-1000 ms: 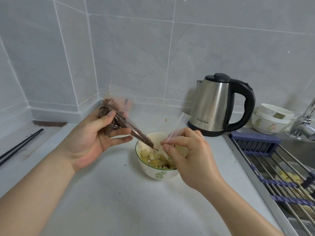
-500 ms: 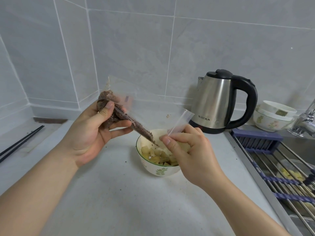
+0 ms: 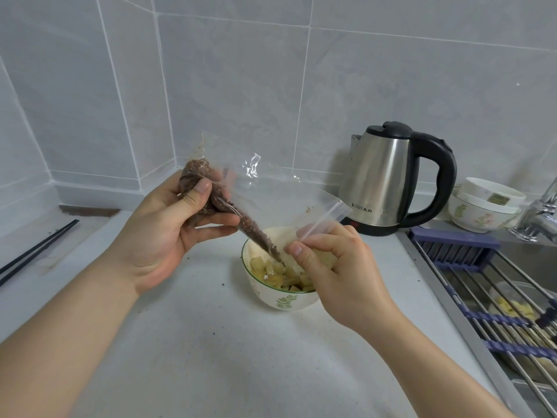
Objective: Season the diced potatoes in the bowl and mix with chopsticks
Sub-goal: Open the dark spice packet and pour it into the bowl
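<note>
A clear zip bag of brown seasoning (image 3: 256, 188) hangs tilted over a white bowl (image 3: 281, 301) with a green rim and leaf print. Diced potatoes (image 3: 275, 274) fill the bowl. My left hand (image 3: 168, 233) grips the bag's bunched, seasoning-filled end above and left of the bowl. A line of seasoning runs down the bag's fold toward the bowl. My right hand (image 3: 337, 267) pinches the bag's zip edge just over the bowl and covers its right side. Black chopsticks (image 3: 36, 251) lie on the counter at the far left.
A steel electric kettle (image 3: 391, 182) stands behind the bowl to the right. Stacked white bowls (image 3: 482, 209) sit by the tap (image 3: 539, 215). A rod drying rack (image 3: 497, 297) spans the sink at the right. Tiled walls close the corner behind.
The bag's closed end has risen a little in my left hand. Both hands keep their hold on the bag over the bowl.
</note>
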### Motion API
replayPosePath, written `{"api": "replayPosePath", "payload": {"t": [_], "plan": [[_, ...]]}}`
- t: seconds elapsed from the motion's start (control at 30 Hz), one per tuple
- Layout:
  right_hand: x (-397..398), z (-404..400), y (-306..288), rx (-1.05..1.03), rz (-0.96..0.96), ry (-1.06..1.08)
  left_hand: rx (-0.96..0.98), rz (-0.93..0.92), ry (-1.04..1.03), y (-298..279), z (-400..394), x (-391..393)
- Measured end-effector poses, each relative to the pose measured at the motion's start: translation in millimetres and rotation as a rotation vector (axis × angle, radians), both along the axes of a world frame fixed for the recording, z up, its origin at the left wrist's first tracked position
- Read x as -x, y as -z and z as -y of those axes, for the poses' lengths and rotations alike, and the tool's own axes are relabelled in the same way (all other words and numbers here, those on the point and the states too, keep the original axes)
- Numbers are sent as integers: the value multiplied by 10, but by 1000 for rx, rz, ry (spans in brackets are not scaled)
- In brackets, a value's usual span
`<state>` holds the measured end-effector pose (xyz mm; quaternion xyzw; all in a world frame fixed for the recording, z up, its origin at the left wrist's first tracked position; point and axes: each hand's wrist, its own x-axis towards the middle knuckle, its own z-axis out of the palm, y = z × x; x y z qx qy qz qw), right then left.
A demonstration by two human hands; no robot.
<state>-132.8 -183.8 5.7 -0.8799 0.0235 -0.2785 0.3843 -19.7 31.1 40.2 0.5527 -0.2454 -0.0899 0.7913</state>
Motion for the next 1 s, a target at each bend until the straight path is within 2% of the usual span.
{"api": "replayPosePath", "payload": {"t": [0.5,1.0], "plan": [[14,-17,-31,-83,17,-19,4,23,-51,-16,2,9],[8,-33,-22,-80,21,-48,31,54,-71,-45,-5,23]]}}
